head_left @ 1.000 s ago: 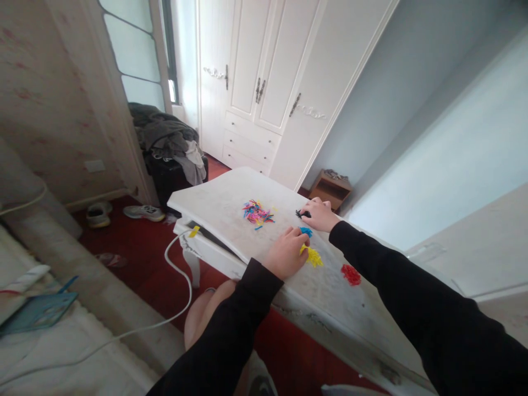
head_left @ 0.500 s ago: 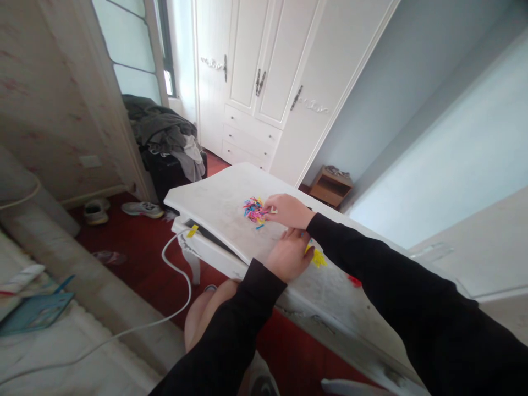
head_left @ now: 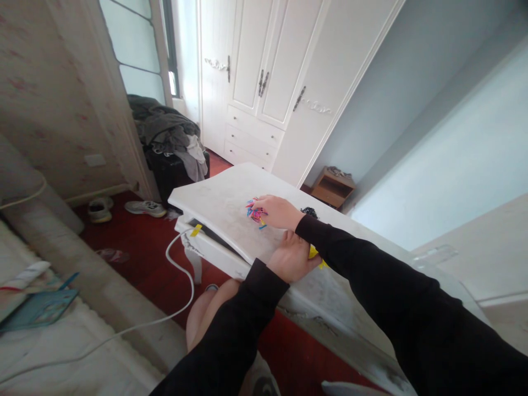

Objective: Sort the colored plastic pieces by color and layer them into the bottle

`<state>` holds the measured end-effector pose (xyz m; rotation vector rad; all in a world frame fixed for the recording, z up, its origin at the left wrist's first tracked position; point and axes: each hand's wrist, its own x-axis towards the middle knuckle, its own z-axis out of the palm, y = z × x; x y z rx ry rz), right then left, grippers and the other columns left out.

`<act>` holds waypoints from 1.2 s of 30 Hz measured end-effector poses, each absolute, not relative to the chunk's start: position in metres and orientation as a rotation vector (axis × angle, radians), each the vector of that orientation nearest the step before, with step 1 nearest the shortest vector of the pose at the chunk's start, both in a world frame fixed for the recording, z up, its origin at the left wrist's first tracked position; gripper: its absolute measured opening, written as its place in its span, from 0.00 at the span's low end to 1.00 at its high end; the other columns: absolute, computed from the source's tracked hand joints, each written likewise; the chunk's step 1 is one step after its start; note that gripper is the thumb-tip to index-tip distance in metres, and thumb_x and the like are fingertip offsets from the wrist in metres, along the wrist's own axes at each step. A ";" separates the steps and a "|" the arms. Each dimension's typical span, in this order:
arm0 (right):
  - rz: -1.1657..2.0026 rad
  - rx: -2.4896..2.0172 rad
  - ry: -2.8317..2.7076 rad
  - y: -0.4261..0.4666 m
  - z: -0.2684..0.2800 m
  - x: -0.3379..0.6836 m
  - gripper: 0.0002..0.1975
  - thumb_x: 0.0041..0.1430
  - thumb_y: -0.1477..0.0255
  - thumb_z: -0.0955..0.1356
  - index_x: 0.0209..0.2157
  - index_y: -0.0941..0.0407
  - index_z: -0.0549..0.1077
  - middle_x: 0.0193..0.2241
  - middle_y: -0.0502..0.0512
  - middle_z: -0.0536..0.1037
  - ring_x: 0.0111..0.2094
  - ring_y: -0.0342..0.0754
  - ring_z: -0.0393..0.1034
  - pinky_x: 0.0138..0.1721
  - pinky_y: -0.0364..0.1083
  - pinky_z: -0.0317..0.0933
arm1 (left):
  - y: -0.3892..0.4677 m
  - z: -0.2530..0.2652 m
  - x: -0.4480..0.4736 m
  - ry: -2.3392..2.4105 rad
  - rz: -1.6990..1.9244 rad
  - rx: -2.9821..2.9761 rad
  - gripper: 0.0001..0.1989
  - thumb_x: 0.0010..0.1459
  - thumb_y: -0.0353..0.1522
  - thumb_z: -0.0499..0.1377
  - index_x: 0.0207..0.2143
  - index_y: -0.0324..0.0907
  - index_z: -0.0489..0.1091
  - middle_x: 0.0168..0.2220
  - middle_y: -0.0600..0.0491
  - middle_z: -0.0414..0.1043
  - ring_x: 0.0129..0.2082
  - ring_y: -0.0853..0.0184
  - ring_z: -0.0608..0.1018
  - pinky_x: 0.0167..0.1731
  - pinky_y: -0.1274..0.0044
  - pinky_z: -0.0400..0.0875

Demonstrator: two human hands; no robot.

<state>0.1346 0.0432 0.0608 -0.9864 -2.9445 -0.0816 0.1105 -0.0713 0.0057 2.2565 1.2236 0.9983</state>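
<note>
A heap of small mixed-colour pieces (head_left: pixel 254 212) lies on the white table (head_left: pixel 218 203). My right hand (head_left: pixel 275 211) rests on that heap, covering its right side, fingers curled down into it; whether it grips a piece is hidden. My left hand (head_left: pixel 292 257) lies flat near the table's front edge, beside a small yellow pile (head_left: pixel 313 253) that my right sleeve partly covers. A black pile (head_left: pixel 309 210) sits just beyond my right wrist.
A white cable (head_left: pixel 181 275) hangs from the table's left front to the red floor. Clothes are heaped on a dark case (head_left: pixel 169 143) by the white wardrobe (head_left: pixel 268 82). Shoes (head_left: pixel 144 207) lie on the floor; a bed with a blue book (head_left: pixel 39 308) is at left.
My right hand has crossed from the black pile at the right to the mixed-colour heap at the left. My sleeve now hides the red and blue piles. The left hand barely moved.
</note>
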 end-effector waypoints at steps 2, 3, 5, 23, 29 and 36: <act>-0.070 -1.000 -2.921 0.044 0.058 0.136 0.09 0.62 0.76 0.68 0.41 0.56 0.81 0.44 0.58 0.82 0.46 0.51 0.74 0.45 0.45 0.60 | -0.072 0.008 0.110 1.211 0.987 2.272 0.28 0.64 0.39 0.60 0.62 0.36 0.61 0.62 0.36 0.68 0.66 0.49 0.68 0.68 0.57 0.57; -0.068 -1.009 -2.906 0.045 0.057 0.136 0.08 0.61 0.75 0.69 0.39 0.56 0.81 0.43 0.58 0.82 0.45 0.51 0.74 0.44 0.45 0.60 | -0.073 0.008 0.109 1.209 0.978 2.277 0.28 0.64 0.39 0.59 0.62 0.35 0.61 0.62 0.36 0.68 0.66 0.48 0.67 0.68 0.57 0.57; -0.066 -1.027 -2.876 0.045 0.057 0.137 0.05 0.60 0.74 0.69 0.36 0.57 0.79 0.39 0.57 0.81 0.42 0.51 0.73 0.42 0.45 0.59 | -0.074 0.010 0.109 1.213 0.963 2.278 0.28 0.64 0.39 0.59 0.61 0.34 0.62 0.61 0.34 0.69 0.66 0.48 0.67 0.68 0.57 0.56; 0.063 -1.163 -2.689 0.035 0.059 0.147 0.06 0.56 0.75 0.69 0.36 0.57 0.79 0.28 0.52 0.81 0.29 0.46 0.70 0.33 0.43 0.55 | -0.075 0.009 0.110 1.185 0.920 2.355 0.28 0.65 0.40 0.60 0.63 0.37 0.62 0.59 0.37 0.71 0.63 0.46 0.69 0.66 0.55 0.58; 0.043 -1.160 -2.661 0.035 0.058 0.147 0.06 0.55 0.77 0.68 0.32 0.57 0.79 0.30 0.55 0.81 0.32 0.47 0.71 0.36 0.44 0.57 | -0.075 0.009 0.109 1.173 0.915 2.367 0.26 0.65 0.39 0.60 0.62 0.38 0.63 0.60 0.37 0.71 0.62 0.46 0.70 0.64 0.54 0.61; 0.029 -1.178 -2.606 0.037 0.058 0.148 0.08 0.56 0.78 0.67 0.30 0.58 0.79 0.31 0.56 0.80 0.33 0.47 0.69 0.37 0.44 0.57 | -0.075 0.009 0.109 1.230 0.823 2.457 0.28 0.66 0.42 0.57 0.61 0.31 0.65 0.60 0.32 0.70 0.63 0.45 0.69 0.64 0.55 0.60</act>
